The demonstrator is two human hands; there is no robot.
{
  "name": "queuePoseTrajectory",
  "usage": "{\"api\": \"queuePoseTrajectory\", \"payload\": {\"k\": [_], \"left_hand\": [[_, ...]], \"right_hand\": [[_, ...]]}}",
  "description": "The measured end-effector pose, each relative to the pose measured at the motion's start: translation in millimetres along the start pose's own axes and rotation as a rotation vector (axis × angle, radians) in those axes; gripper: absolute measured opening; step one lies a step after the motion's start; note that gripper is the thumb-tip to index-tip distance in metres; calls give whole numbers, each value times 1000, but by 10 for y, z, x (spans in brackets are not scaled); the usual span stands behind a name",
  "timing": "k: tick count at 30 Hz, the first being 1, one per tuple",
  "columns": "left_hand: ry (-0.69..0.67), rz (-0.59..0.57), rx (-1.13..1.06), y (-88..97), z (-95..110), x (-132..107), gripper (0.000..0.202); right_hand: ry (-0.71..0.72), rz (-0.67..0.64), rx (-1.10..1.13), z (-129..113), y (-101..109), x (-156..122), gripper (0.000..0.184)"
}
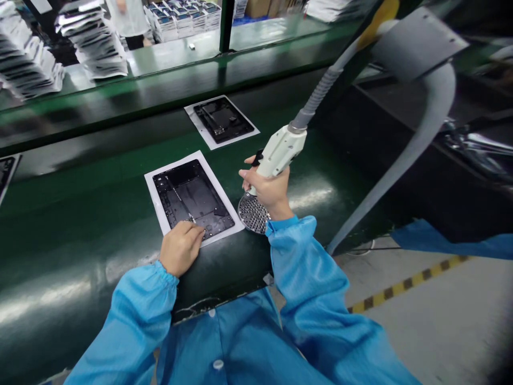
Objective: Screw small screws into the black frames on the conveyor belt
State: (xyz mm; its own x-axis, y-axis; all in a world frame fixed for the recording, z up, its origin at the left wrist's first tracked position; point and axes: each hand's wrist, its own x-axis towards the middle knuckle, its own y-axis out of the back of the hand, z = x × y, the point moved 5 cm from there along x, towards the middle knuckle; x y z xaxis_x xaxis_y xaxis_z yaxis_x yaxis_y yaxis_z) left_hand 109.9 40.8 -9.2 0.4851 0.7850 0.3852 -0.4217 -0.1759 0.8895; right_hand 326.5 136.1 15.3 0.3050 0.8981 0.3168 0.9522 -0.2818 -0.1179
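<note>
A black flat panel [192, 197] lies on a white sheet [154, 184] on the dark green belt in front of me. My left hand [181, 247] rests on the panel's near edge, fingers curled down onto it. My right hand [267, 188] is closed round the white handle of a hose tool [280, 152]. The tool's round perforated head [251, 214] hangs just right of the panel, close above the belt. A grey ribbed hose [320, 93] runs up from the handle to a grey housing [417, 43].
A second black panel on a white sheet [222, 120] lies farther along the belt [80, 224]. Another sheet [6, 171] shows at the left edge. Stacks of packed items [92, 37] stand on the far bench, with a person [128, 21] behind. Floor with striped tape [409, 283] lies right.
</note>
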Motion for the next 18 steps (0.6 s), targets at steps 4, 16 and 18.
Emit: {"api": "queuePoseTrajectory", "payload": {"k": [4,16,18], "left_hand": [[168,19,15,131,-270,-11,22],[239,-102,73,74,-353,12,28],[246,-109,81,57,-306,24,23]], "right_hand": [[-5,-11,-29,4,-1,-4,18],[50,41,-28,-113,37,-53,22],[40,33,-8,-120,32,-60,24]]}}
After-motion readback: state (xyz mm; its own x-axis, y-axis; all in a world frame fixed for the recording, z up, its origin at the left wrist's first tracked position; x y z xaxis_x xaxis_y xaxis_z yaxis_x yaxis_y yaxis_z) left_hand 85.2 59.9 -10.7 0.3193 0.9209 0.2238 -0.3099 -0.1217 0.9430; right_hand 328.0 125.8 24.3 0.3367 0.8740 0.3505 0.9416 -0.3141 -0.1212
